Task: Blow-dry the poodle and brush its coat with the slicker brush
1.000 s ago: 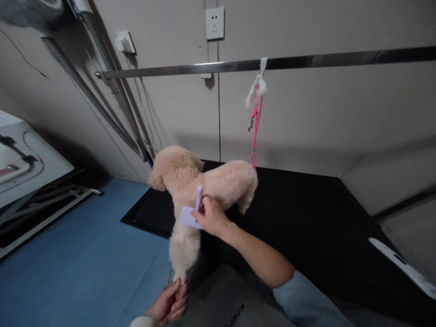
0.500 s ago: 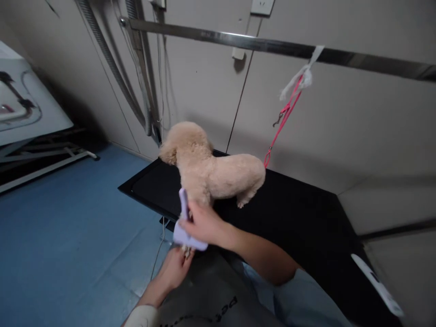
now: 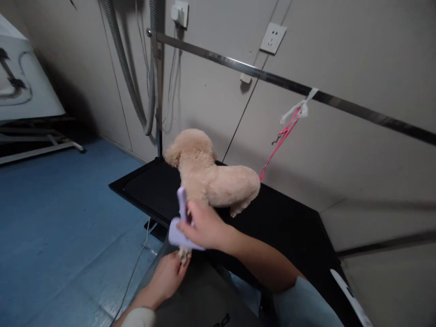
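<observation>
A cream-coloured, curly-haired dog [image 3: 228, 184] is on a black grooming table [image 3: 286, 231], its head turned to the far left. My right hand [image 3: 206, 225] is closed around a lilac slicker brush [image 3: 181, 200], whose wide head lies over the dog's outstretched front leg. Below the brush, my left hand [image 3: 169, 272] grips the dog's paw [image 3: 185, 255] between thumb and fingers, past the table's near edge. The brush and my right hand hide most of that leg.
Above the table runs a metal bar [image 3: 238, 66] with a pink leash [image 3: 281, 141] tied to it by white cloth. Grey hoses [image 3: 124, 68] hang along the wall. A white object [image 3: 350, 297] is at the table's right end. A white tub [image 3: 29, 77] stands far left.
My view has shifted, so the bar and wall sockets appear lower. Both hands keep their holds, on the brush and on the paw; the brush head has tilted slightly.
</observation>
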### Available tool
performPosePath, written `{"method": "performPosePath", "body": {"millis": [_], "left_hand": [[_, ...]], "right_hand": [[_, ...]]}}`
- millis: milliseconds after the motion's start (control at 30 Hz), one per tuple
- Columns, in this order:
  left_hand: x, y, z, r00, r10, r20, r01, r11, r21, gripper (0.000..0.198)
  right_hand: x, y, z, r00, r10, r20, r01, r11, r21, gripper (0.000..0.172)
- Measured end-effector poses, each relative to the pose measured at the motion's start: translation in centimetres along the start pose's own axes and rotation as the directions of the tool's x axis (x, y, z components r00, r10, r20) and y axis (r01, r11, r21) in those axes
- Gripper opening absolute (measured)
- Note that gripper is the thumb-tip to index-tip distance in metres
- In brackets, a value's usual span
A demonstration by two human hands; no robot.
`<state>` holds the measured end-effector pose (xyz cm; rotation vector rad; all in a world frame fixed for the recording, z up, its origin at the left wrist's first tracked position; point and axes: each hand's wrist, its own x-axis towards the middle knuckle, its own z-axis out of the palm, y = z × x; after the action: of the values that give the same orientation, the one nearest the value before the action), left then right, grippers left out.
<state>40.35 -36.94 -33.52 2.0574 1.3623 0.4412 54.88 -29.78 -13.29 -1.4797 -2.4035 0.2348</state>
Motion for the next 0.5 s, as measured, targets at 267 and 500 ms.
{"method": "performPosePath", "body": {"millis": [267, 500], "left_hand": [[-0.5, 0.0, 0.3, 1.000, 0.019, 0.000, -0.019, 0.997, -0.071, 0.048], [-1.1, -0.2, 1.8, 0.999, 0.037, -0.038, -0.043, 0.987, -0.157, 0.049]], "right_hand": [[0.4, 1.1, 0.0, 0.997, 0.041, -0.072, -0.044, 0.999, -0.030, 0.018], [2.3, 1.0, -0.8, 0.975, 0.137, -0.174, -0.154, 0.984, -0.087, 0.016]]}}
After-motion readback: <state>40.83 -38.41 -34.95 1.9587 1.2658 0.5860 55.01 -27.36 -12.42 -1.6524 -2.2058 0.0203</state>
